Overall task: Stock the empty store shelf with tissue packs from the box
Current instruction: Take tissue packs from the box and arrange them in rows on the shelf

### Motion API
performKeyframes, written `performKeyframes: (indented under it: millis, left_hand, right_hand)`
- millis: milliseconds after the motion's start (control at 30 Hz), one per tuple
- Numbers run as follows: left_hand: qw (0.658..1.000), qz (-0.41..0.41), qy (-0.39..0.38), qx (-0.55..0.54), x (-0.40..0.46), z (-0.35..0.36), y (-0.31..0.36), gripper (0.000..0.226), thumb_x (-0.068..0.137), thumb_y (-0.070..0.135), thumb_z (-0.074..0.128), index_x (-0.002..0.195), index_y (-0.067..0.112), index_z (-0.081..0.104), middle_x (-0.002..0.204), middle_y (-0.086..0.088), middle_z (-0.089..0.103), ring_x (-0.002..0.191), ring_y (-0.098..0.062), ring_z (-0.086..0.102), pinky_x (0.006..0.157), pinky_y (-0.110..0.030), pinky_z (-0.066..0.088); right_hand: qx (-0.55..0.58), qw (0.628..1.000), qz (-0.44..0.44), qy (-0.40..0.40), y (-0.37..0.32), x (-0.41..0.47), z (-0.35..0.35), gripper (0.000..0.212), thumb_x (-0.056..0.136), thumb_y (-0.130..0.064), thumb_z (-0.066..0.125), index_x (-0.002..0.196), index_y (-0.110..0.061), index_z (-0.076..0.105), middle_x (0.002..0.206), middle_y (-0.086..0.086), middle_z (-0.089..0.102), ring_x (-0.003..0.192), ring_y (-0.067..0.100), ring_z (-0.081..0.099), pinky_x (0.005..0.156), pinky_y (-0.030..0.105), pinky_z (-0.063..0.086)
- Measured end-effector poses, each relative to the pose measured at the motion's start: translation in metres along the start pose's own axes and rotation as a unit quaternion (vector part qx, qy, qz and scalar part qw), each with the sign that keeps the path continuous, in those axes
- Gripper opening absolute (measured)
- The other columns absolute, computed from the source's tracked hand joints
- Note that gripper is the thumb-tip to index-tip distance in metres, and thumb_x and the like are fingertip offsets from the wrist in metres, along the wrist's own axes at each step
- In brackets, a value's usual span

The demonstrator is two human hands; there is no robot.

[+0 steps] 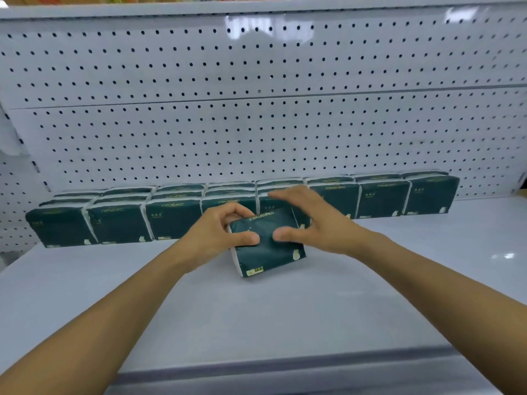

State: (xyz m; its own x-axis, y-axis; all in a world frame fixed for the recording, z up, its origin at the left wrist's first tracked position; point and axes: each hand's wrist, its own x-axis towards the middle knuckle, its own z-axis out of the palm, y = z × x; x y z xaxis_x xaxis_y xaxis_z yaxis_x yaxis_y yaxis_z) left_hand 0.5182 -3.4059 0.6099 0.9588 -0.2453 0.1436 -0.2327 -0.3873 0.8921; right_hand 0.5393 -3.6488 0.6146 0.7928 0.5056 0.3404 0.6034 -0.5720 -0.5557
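A dark green tissue pack [268,252] stands tilted on the white shelf [256,315], just in front of the row's middle. My left hand [219,232] grips its upper left corner, thumb on the front face and fingers curled over the top. My right hand [310,220] hovers at its right side with fingers stretched out nearly straight, thumb touching the pack's front. A row of matching green tissue packs [174,220] runs along the back of the shelf against the pegboard, several deep on the left side. The box is out of sight.
A white pegboard back panel [256,124] rises behind the row. An upper shelf edge [256,10] runs across the top. The shelf's grey front lip [285,369] lies near me. Bare shelf surface lies in front of the row.
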Motion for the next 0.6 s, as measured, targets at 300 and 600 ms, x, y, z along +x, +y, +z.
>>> performKeyframes:
  millis: [300,600]
  left_hand:
    - [0.991,0.075,0.086,0.073,0.024,0.061,0.025,0.024,0.084,0.042,0.072,0.088,0.021,0.061,0.1,0.013,0.069,0.087,-0.002,0.064,0.08,-0.026,0.049]
    - [0.738,0.209,0.134,0.627,0.083,0.069,-0.023,0.089,0.076,0.05,0.077,0.15,0.022,0.036,0.155,-0.002,0.039,0.145,-0.025,0.033,0.119,-0.052,0.007]
  right_hand:
    - [0.017,0.996,0.034,0.082,0.064,-0.056,-0.043,0.044,0.074,-0.023,0.083,0.114,-0.034,0.067,0.105,-0.017,0.061,0.097,0.002,0.057,0.072,0.008,0.04]
    - [-0.254,0.947,0.094,0.174,0.116,-0.057,-0.068,0.045,0.086,-0.034,0.071,0.129,-0.033,0.057,0.117,-0.01,0.055,0.09,0.007,0.052,0.07,0.033,0.052]
